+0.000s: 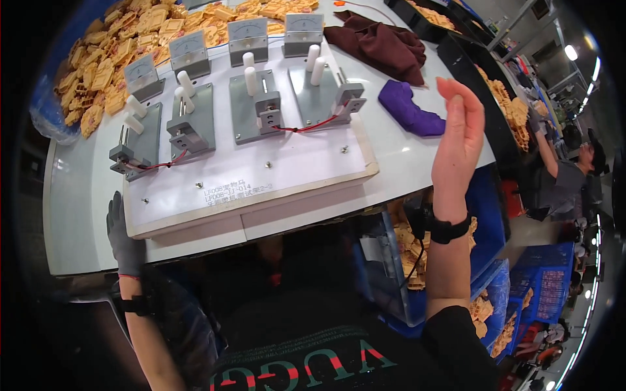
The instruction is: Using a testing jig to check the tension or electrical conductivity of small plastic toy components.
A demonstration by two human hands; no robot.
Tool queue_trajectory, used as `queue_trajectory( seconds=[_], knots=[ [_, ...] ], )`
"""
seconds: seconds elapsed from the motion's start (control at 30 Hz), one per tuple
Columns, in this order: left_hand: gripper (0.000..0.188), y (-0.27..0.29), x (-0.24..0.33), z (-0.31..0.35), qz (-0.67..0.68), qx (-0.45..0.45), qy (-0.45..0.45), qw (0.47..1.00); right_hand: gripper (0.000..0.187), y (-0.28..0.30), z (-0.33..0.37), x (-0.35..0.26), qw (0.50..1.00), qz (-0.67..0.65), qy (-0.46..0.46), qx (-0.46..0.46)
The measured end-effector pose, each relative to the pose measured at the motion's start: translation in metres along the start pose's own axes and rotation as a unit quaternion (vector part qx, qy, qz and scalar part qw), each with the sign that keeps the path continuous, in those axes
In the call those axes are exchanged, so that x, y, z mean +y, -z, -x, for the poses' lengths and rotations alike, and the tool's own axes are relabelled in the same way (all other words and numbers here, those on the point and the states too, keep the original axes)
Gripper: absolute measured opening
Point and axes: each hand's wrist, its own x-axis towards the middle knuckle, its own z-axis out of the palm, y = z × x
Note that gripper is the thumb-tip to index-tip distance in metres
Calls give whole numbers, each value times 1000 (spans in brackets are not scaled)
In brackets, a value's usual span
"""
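My left hand [124, 233], in a grey glove, is open, its fingers straight and flat beside the left edge of a white fixture board [241, 176]. My bare right hand [460, 133] is raised at the table's right side, fingers curled and thumb against them; nothing shows in its grip. Behind it lies a folded purple, soft-looking piece [409, 109], partly covered by the hand. Several grey metal test plates [251, 107] stand on the board, with white pegs [250, 81], small clamp blocks and red wires. Behind them is a row of analog meters [248, 39].
A heap of orange-yellow plastic parts [130, 39] fills the back left, by a clear bag. A maroon cloth [378, 45] lies at the back right. Blue bins [486, 215] with similar parts stand right of my body. A co-worker [567, 173] works beyond the black trays [456, 55].
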Motion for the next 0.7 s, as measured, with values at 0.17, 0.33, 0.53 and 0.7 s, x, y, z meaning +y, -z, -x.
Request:
queue_trajectory(
  seconds=[0.17, 0.33, 0.53, 0.7],
  knots=[
    [60, 0, 1, 9, -48, -20, -1, 999, 29, -19, 29, 10, 997, 25, -75, 27],
    [42, 29, 28, -8, 43, -36, 92, 994, 37, -24, 51, 21, 971, -140, -190, 32],
    [39, 37, 4, -9, 648, 164, 268, 694, 38, -46, 42, 5, 898, -291, -319, 83],
    [38, 37, 23, -36, 903, 95, 146, 393, 32, -4, 39, 17, 851, -402, -306, 147]
  ],
)
